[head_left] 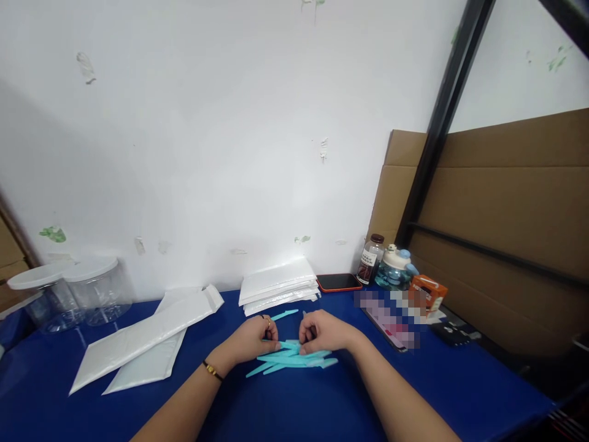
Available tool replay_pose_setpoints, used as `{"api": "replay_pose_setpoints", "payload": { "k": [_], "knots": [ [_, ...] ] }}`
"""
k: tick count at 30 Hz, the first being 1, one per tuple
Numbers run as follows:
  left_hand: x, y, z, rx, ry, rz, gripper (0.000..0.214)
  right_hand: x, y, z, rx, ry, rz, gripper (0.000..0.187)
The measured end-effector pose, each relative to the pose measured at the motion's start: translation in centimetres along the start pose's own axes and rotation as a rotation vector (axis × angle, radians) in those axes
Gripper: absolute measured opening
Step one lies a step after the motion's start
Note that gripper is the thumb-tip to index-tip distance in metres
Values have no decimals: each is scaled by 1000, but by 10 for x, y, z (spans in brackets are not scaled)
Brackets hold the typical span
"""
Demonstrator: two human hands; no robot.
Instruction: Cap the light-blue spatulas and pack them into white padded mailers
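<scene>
A loose pile of slim teal eyebrow razors with pale caps lies on the blue table in front of me. My left hand, wearing a ring and a bracelet, pinches the tapered left end of one razor at the top of the pile. Over the right side of the same pile, my right hand has its thumb and fingers closed at a razor's capped end. Its fingertips are partly hidden. Another teal razor lies apart, just behind my left hand.
Stacked white padded mailers stand by the wall, with more mailers at left. Clear lidded jars are far left. On the right are a dark phone, a brown-capped bottle, a water bottle, an orange box and another phone.
</scene>
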State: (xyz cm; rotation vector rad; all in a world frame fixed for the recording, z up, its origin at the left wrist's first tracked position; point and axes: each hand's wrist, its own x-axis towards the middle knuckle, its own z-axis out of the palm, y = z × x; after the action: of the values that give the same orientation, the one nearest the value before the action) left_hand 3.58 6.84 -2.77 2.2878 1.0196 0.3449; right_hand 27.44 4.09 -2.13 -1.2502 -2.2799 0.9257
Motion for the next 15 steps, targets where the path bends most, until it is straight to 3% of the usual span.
{"api": "replay_pose_setpoints", "payload": {
  "k": [5,11,15],
  "knots": [
    [7,-7,-1,-46,69,-59,29,4,5,1,44,72,55,20],
    [6,-16,-14,156,251,-187,25,2,28,-18,-86,279,177,11],
    [6,-15,-16,240,335,-200,24,4,30,-17,-169,401,190,11]
  ]
}}
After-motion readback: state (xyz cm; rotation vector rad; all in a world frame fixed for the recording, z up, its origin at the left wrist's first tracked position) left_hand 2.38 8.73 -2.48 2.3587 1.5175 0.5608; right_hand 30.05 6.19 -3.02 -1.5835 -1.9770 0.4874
